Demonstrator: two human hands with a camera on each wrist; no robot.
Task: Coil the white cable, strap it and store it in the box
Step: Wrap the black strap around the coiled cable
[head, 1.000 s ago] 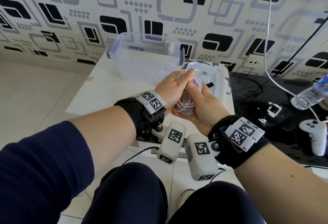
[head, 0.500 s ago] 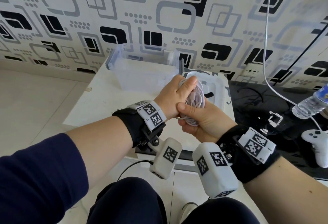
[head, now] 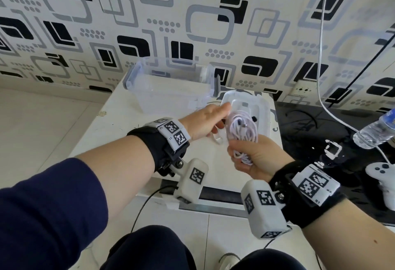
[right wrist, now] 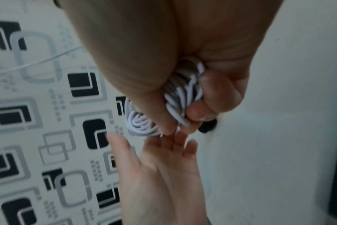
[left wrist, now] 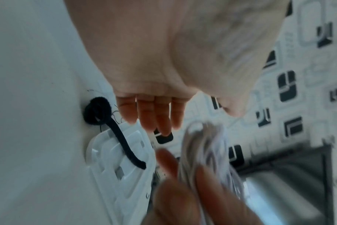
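The white cable (head: pixel 242 129) is wound into a coil, and my right hand (head: pixel 251 158) grips its lower end above the white table (head: pixel 119 128). In the right wrist view the fingers curl round the cable coil (right wrist: pixel 183 94). My left hand (head: pixel 208 123) is just left of the coil with straight fingers and holds nothing. The left wrist view shows its fingers (left wrist: pixel 154 112) stretched out above a black strap (left wrist: pixel 106 121), which lies partly on the white box lid (left wrist: pixel 117 172). The clear plastic box (head: pixel 171 85) stands empty at the table's far edge. The box lid (head: pixel 261 111) lies to its right.
To the right is a dark surface (head: pixel 320 132) with a water bottle (head: pixel 376 130) and a white game controller (head: pixel 382 177). A thin white cord (head: pixel 320 72) hangs down the patterned wall. My knees are below the table's front edge.
My left hand has let go of the coil and opened, moving slightly left. My right hand now holds the coil alone and has turned it more upright.
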